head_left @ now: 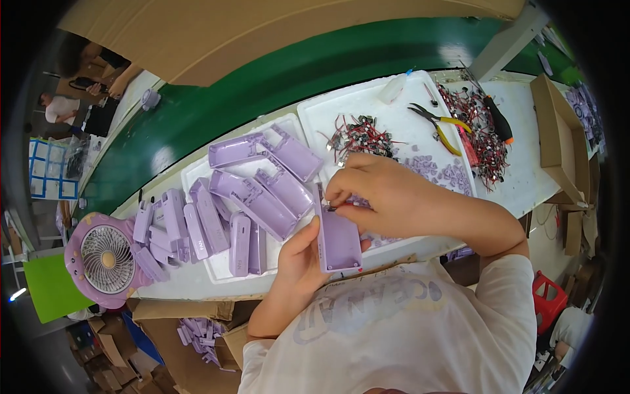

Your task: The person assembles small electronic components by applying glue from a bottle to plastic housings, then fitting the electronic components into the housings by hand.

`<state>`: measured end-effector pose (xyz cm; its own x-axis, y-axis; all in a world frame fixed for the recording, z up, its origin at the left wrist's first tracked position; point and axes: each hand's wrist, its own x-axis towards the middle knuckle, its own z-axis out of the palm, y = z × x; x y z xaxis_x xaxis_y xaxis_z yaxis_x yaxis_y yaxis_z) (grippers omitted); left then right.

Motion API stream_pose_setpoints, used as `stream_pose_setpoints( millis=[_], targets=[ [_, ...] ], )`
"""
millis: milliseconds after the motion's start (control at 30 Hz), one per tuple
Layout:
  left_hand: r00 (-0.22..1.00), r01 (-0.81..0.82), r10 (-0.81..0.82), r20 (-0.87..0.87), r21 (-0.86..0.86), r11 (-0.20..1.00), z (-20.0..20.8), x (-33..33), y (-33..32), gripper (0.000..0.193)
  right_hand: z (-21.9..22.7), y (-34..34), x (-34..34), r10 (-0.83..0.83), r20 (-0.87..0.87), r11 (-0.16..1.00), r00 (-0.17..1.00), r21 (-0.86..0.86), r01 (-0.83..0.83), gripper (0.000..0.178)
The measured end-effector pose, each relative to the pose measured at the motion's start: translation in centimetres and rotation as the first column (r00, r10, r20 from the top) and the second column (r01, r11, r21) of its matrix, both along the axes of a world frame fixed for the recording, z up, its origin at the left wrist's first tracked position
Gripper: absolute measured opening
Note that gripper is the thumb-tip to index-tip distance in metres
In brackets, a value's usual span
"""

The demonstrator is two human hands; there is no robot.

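Observation:
An open purple plastic housing point(342, 248), shaped like a long shallow box, is held in my left hand point(296, 257), its thumb along the left edge. Over the upper end of that housing, my right hand point(375, 192) pinches a small dark part point(331, 209); its exact kind is too small to make out. Just beyond my right hand lies a heap of small components with red and black wires point(362, 139). Small purple plastic pieces point(453, 176) are scattered on the white foam tray point(315, 108) beneath my right forearm.
More open housings point(262, 203) and closed purple cases point(174, 223) lie to the left, beside a round fan point(108, 259). Yellow-handled pliers point(446, 128), a screwdriver point(499, 119) and another wire heap point(485, 151) are at right. A cardboard box point(164, 328) stands below the table edge.

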<state>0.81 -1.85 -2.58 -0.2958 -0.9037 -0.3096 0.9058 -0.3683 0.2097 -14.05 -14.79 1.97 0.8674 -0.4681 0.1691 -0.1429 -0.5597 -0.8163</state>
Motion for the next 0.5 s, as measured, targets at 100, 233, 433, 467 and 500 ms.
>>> stream_pose_setpoints(
  millis=[100, 233, 433, 467, 500],
  targets=[
    [0.999, -0.044, 0.044, -0.005, 0.019, 0.999, 0.1, 0.1, 0.1, 0.044, 0.7, -0.1, -0.3, 0.015, 0.087, 0.996, 0.996, -0.088, -0.008, 0.021],
    [0.994, -0.073, 0.07, -0.079, -0.047, 0.996, -0.1, 0.1, 0.3, 0.049, 2.1, 0.5, -0.8, 0.088, 0.119, 0.96, 0.989, -0.273, -0.053, 0.024],
    [0.999, -0.045, 0.043, -0.03, -0.061, 0.997, 0.9, -0.3, 0.1, 0.049, 1.3, 0.9, -0.2, -0.086, 0.136, 0.909, 0.987, -0.394, 0.133, 0.021],
    [0.998, -0.017, 0.02, 0.062, -0.05, 0.999, 1.2, -0.5, 0.1, 0.049, 1.2, 0.8, -0.1, -0.091, 0.135, 0.909, 0.987, -0.394, 0.138, 0.021],
    [0.998, -0.012, 0.015, 0.061, -0.05, 0.999, 1.3, -0.6, 0.0, 0.049, 1.1, 0.7, 0.1, -0.038, 0.098, 0.911, 0.994, -0.405, 0.075, 0.018]
  ],
)
